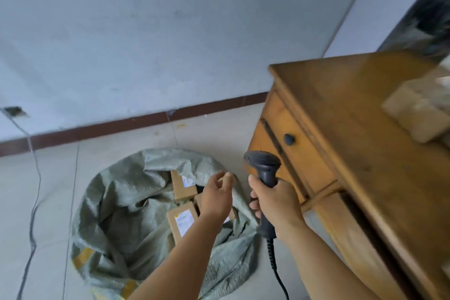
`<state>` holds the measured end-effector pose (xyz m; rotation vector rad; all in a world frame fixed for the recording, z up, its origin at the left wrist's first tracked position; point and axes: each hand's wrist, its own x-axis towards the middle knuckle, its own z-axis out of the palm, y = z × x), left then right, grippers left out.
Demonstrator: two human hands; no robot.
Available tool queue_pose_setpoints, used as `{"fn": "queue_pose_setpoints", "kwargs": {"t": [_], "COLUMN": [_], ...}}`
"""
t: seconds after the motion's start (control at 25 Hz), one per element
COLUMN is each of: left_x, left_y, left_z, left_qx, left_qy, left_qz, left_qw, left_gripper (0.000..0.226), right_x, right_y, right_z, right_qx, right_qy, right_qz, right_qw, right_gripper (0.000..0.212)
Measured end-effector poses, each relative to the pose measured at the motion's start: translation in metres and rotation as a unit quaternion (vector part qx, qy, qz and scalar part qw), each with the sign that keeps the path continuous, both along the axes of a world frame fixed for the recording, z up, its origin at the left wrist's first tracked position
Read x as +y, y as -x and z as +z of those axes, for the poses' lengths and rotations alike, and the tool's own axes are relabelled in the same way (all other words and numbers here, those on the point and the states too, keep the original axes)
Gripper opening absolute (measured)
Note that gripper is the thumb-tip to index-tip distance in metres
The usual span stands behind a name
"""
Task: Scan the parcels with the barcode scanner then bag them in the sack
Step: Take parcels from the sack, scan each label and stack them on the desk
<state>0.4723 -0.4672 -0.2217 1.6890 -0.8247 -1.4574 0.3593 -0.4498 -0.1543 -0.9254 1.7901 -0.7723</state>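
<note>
**Empty left hand over the sack, scanner upright in the right**

Down on the tiled floor (pixel 214 134), the grey-green woven sack (pixel 117 221) lies slumped with its mouth wide, and several brown cardboard parcels sit inside it: one parcel (pixel 183 187) near the far lip with a white label facing up, another labelled parcel (pixel 181 221) closer to the camera, and a third mostly hidden behind the left wrist.

The left hand (pixel 216 198) reaches forward over the sack's opening, forearm stretched out from the lower middle of the view. Its back faces the camera, its fingers (pixel 227 178) are loosely extended and slightly parted, and it holds nothing.

The right hand (pixel 276 201) is just beside it, to the right, with fingers and thumb wrapped round the handle of the dark barcode scanner (pixel 264 173). The scanner stands roughly upright, its head above the fist and turned toward the sack side, and its coiled cable (pixel 274 260) drops from the base of the handle past the forearm.

At right stands a wooden table (pixel 353 109) with a drawer and dark knob (pixel 289 139). On its top, blurred at the frame edge, rests a cardboard box (pixel 418 109).
</note>
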Motion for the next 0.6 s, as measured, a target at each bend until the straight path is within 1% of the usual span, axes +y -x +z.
{"fn": "queue_pose_setpoints", "kwargs": {"t": [0.08,0.16,0.28,0.36,0.48,0.56,0.6], "left_x": [-0.002,-0.002,0.006,0.019,0.041,0.059,0.068], "left_y": [0.022,0.048,0.080,0.105,0.141,0.168,0.182], "left_z": [0.047,0.090,0.128,0.149,0.173,0.186,0.190], "left_qx": [0.005,0.006,-0.002,-0.004,-0.016,-0.021,-0.039], "left_qy": [0.032,0.066,0.102,0.121,0.145,0.150,0.158], "left_qz": [-0.035,-0.095,-0.163,-0.228,-0.307,-0.372,-0.407], "left_qw": [0.999,0.993,0.981,0.966,0.940,0.916,0.899], "left_gripper": [0.046,0.045,0.049,0.052,0.056,0.058,0.056], "right_x": [0.010,0.027,0.055,0.081,0.123,0.153,0.167], "right_y": [0.019,0.040,0.066,0.084,0.110,0.130,0.140], "right_z": [0.052,0.100,0.148,0.174,0.204,0.222,0.229], "right_qx": [-0.003,-0.013,0.010,0.012,-0.003,-0.005,-0.003], "right_qy": [0.017,0.044,0.056,0.070,0.089,0.092,0.090], "right_qz": [-0.036,-0.094,-0.143,-0.194,-0.266,-0.301,-0.317], "right_qw": [0.999,0.994,0.988,0.978,0.960,0.949,0.944], "right_gripper": [0.034,0.033,0.035,0.034,0.028,0.028,0.029]}}
